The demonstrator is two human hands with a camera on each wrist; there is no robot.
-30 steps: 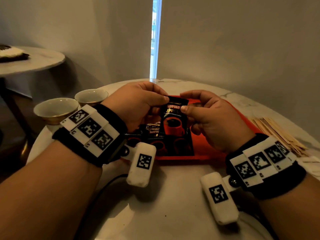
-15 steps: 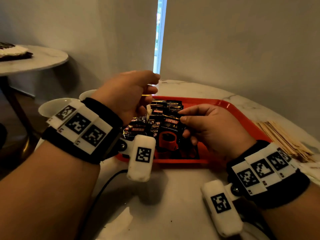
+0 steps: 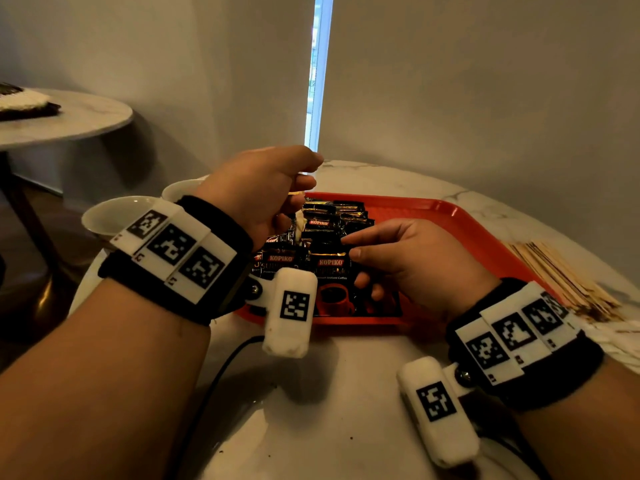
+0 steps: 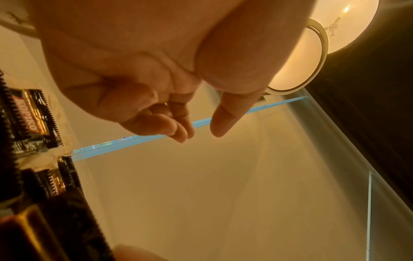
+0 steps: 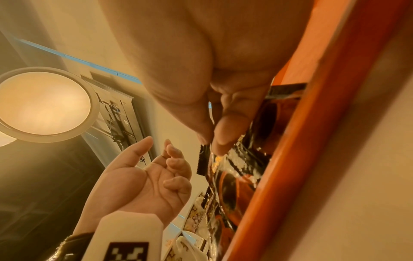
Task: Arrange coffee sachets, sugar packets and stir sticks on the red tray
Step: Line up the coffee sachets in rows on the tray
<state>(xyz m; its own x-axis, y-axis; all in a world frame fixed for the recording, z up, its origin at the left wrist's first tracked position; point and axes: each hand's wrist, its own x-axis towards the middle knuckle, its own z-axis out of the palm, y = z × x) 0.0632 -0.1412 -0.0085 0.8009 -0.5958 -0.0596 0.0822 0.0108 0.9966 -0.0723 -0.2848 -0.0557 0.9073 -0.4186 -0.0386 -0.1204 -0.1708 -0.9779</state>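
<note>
A red tray [image 3: 460, 220] lies on the marble table and holds several black Kopiko coffee sachets [image 3: 325, 223], with a pale packet [image 3: 299, 221] among them. My right hand [image 3: 349, 245] pinches the top edge of the front sachet [image 3: 332, 271], which lies near the tray's front rim. The right wrist view shows thumb and forefinger closed on that sachet [image 5: 236, 159]. My left hand [image 3: 310, 171] hovers above the tray's left side, fingers loosely curled and empty, as the left wrist view [image 4: 200, 136] confirms. Wooden stir sticks [image 3: 568, 282] lie right of the tray.
Two pale cups [image 3: 114, 216] stand left of the tray, partly behind my left wrist. A dark cable [image 3: 214, 379] runs over the near table surface. Walls close in behind the table, and a second round table [image 3: 69, 123] stands at far left.
My left hand has let go of the sachet and lifted away. My right hand has lowered the sachet onto the front of the tray.
</note>
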